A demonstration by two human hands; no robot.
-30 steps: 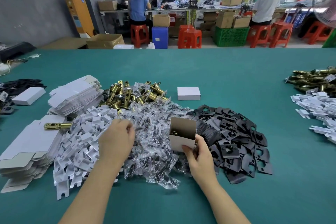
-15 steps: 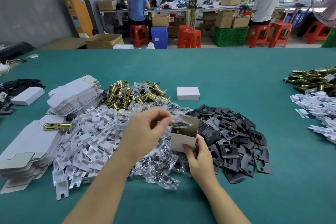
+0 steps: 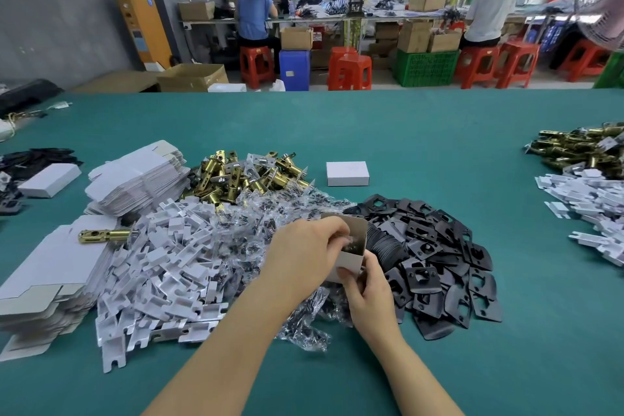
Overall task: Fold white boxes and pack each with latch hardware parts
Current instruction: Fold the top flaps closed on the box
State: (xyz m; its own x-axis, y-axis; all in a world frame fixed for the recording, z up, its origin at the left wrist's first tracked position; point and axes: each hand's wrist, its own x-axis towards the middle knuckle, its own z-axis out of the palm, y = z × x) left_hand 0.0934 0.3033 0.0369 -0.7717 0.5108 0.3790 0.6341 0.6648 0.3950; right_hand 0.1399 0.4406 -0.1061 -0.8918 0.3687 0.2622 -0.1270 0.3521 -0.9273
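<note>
My right hand (image 3: 366, 294) grips an open white box (image 3: 351, 260) from below, its mouth turned up toward me. My left hand (image 3: 304, 257) pinches a small clear screw bag (image 3: 351, 241) at the box's mouth, partly inside it. Under both hands lies a heap of clear screw bags (image 3: 270, 223). Black strike plates (image 3: 435, 257) are piled to the right, white plastic pieces (image 3: 162, 267) to the left, brass latches (image 3: 243, 179) behind. Flat white box blanks (image 3: 135, 179) are stacked at the left.
A closed white box (image 3: 347, 173) sits behind the piles, another (image 3: 50, 179) at far left. One brass latch (image 3: 104, 235) lies on a near stack of blanks (image 3: 44, 267). More latches (image 3: 580, 145) and white pieces (image 3: 594, 209) lie far right. People work at benches beyond the green table (image 3: 371, 132).
My left hand picked a screw bag out of the heap, carried it right and brought it down to the mouth of the box. My right hand kept holding the box.
</note>
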